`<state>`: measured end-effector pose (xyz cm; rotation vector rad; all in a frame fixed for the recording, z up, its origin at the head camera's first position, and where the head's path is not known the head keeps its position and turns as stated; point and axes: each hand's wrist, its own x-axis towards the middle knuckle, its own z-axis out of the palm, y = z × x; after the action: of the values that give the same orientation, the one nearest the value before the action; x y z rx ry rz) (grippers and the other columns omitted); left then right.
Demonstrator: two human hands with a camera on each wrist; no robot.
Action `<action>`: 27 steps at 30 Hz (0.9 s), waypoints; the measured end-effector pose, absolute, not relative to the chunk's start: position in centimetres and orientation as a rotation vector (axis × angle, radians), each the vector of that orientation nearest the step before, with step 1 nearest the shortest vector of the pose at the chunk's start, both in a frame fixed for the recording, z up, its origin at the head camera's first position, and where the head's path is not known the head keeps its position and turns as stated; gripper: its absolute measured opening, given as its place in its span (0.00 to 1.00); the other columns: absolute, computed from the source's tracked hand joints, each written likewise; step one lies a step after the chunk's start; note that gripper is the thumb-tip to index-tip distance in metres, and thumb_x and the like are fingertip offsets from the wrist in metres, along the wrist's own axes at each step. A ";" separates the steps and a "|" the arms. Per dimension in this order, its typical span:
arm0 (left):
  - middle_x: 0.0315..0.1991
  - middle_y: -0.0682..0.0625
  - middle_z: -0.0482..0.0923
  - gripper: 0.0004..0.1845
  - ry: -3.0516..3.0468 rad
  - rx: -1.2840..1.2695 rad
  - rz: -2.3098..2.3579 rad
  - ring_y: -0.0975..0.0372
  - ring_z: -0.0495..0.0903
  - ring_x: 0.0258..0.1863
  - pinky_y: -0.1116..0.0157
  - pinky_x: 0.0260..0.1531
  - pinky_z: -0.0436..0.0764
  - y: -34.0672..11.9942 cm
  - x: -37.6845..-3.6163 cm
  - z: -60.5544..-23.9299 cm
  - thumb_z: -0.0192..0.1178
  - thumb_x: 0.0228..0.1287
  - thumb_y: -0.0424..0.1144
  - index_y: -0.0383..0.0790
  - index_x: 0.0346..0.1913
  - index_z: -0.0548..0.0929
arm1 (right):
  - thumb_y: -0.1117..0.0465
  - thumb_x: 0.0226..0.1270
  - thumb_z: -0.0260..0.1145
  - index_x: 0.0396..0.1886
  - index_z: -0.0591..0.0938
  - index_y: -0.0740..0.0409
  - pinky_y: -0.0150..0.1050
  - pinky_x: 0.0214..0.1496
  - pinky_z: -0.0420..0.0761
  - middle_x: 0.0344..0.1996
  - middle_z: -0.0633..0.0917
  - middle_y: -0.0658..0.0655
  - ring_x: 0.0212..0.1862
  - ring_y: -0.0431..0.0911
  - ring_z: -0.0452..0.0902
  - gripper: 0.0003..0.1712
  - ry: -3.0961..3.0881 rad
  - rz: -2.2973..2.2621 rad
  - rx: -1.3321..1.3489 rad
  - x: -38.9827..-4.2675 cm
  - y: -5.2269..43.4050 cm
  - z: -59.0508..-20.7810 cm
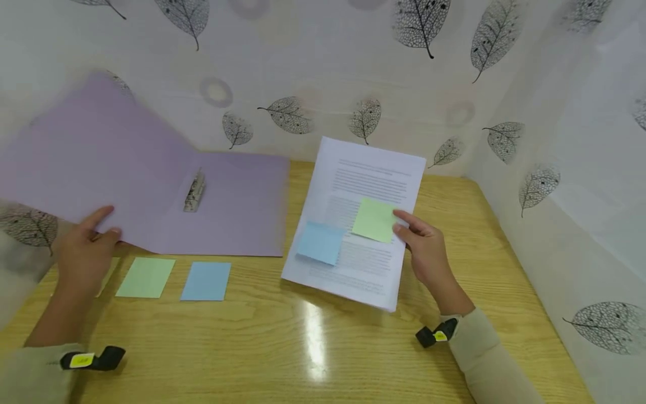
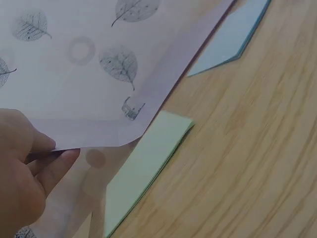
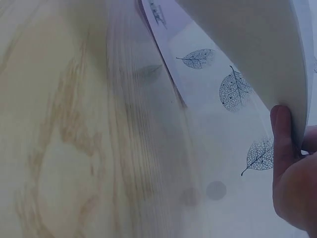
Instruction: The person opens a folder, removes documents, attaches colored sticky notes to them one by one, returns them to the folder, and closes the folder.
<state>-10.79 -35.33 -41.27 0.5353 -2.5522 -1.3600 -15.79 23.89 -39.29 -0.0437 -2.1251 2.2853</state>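
The left hand (image 1: 83,252) pinches the lower edge of the open purple folder (image 1: 151,185), lifting its left flap off the table (image 1: 313,348). The right hand (image 1: 429,252) pinches the right edge of a paper stack (image 1: 360,219), tilted up just right of the folder, with a blue note (image 1: 319,242) and a green note (image 1: 374,220) stuck on top. A green pad (image 1: 146,277) and a blue pad (image 1: 206,281) lie below the folder.
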 end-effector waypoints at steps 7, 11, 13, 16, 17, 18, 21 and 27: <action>0.34 0.61 0.77 0.30 -2.565 0.333 -1.522 0.79 0.79 0.33 0.79 0.31 0.81 -30.8 -11.4 -41.3 0.55 0.76 0.39 0.42 0.77 0.64 | 0.67 0.70 0.67 0.65 0.79 0.64 0.28 0.45 0.84 0.50 0.85 0.47 0.47 0.38 0.83 0.24 -2.113 2.300 -0.127 -15.7 24.9 -39.4; 0.31 0.52 0.78 0.30 -2.620 0.269 -1.526 0.75 0.81 0.30 0.75 0.25 0.80 -28.1 -11.3 -41.1 0.55 0.76 0.41 0.41 0.77 0.63 | 0.66 0.69 0.68 0.66 0.78 0.64 0.27 0.46 0.83 0.51 0.84 0.48 0.48 0.38 0.82 0.26 -2.115 2.318 -0.182 -15.6 25.4 -39.4; 0.32 0.46 0.79 0.31 -2.652 0.222 -1.526 0.71 0.82 0.30 0.71 0.20 0.77 -26.8 -11.1 -41.0 0.54 0.77 0.42 0.42 0.78 0.62 | 0.65 0.69 0.68 0.66 0.78 0.63 0.27 0.47 0.83 0.51 0.83 0.48 0.49 0.38 0.82 0.26 -2.129 2.323 -0.204 -15.6 25.7 -39.3; 0.35 0.42 0.82 0.31 -2.697 0.141 -1.519 0.66 0.83 0.30 0.68 0.17 0.75 -25.2 -10.9 -41.0 0.54 0.78 0.44 0.45 0.79 0.61 | 0.65 0.69 0.69 0.67 0.77 0.62 0.27 0.47 0.83 0.53 0.82 0.47 0.49 0.37 0.81 0.27 -2.139 2.335 -0.228 -15.8 26.2 -39.3; 0.37 0.41 0.83 0.31 -2.705 0.121 -1.531 0.66 0.83 0.31 0.68 0.18 0.76 -24.6 -10.8 -41.0 0.53 0.78 0.44 0.45 0.79 0.60 | 0.65 0.69 0.69 0.67 0.77 0.62 0.27 0.47 0.83 0.53 0.82 0.47 0.49 0.38 0.81 0.27 -2.142 2.339 -0.234 -15.9 26.4 -39.3; 0.39 0.41 0.84 0.31 -2.709 0.104 -1.545 0.67 0.84 0.34 0.67 0.20 0.76 -24.1 -10.7 -41.0 0.54 0.78 0.44 0.46 0.79 0.60 | 0.65 0.69 0.69 0.67 0.77 0.62 0.27 0.47 0.83 0.54 0.82 0.47 0.49 0.38 0.81 0.27 -2.147 2.341 -0.241 -16.0 26.6 -39.3; 0.44 0.40 0.85 0.31 -2.720 0.092 -1.595 0.72 0.84 0.37 0.68 0.22 0.78 -22.6 -10.4 -40.9 0.54 0.78 0.44 0.47 0.79 0.60 | 0.64 0.70 0.68 0.68 0.76 0.61 0.27 0.48 0.83 0.55 0.81 0.47 0.50 0.38 0.81 0.28 -2.173 2.344 -0.248 -16.3 27.1 -39.4; 0.42 0.38 0.86 0.31 -2.742 0.089 -1.633 0.69 0.81 0.30 0.67 0.17 0.74 -19.8 -9.3 -40.8 0.53 0.78 0.43 0.46 0.79 0.59 | 0.62 0.72 0.67 0.71 0.73 0.61 0.27 0.48 0.82 0.60 0.77 0.51 0.50 0.38 0.80 0.30 -2.293 2.325 -0.272 -17.1 27.8 -40.0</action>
<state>-9.30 -19.77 -40.79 0.0889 -2.7415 -1.6332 -17.07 27.81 -40.00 -0.2722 -2.2932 2.3252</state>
